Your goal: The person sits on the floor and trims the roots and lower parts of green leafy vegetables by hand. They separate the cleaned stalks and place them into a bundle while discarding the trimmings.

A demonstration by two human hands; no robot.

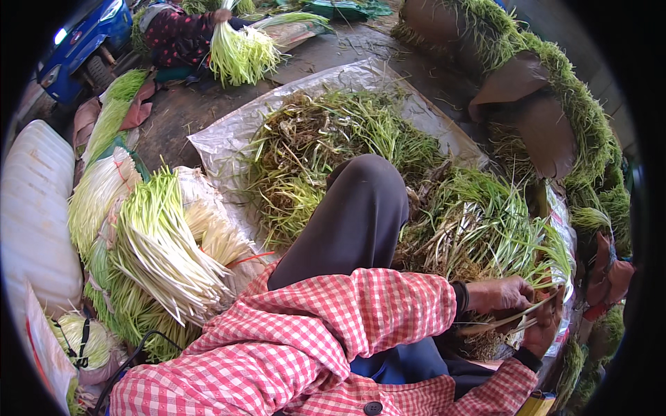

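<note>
At the right, my left hand (504, 295), in a red-and-white checked sleeve, pinches a pale stalk. Close beside it, my right hand (543, 323) holds a few green stalks (555, 255) with white lower ends; their leafy tops bend upward. Roots and dry husks (478, 343) lie under the hands. A loose heap of green stalks (484, 223) with white ends and brown roots lies just beyond them. Left of my raised knee, a thick bundle of trimmed pale-green stalks (166, 244) lies with its white ends toward me.
A heap of leaves and roots (333, 140) covers a silvery plastic sheet (229, 130). Another person (177, 34) holds a bunch of stalks (242, 52) at the top. A white plastic container (36, 208) stands left, near a blue vehicle (83, 47). Long rows of greens (588, 114) line the right.
</note>
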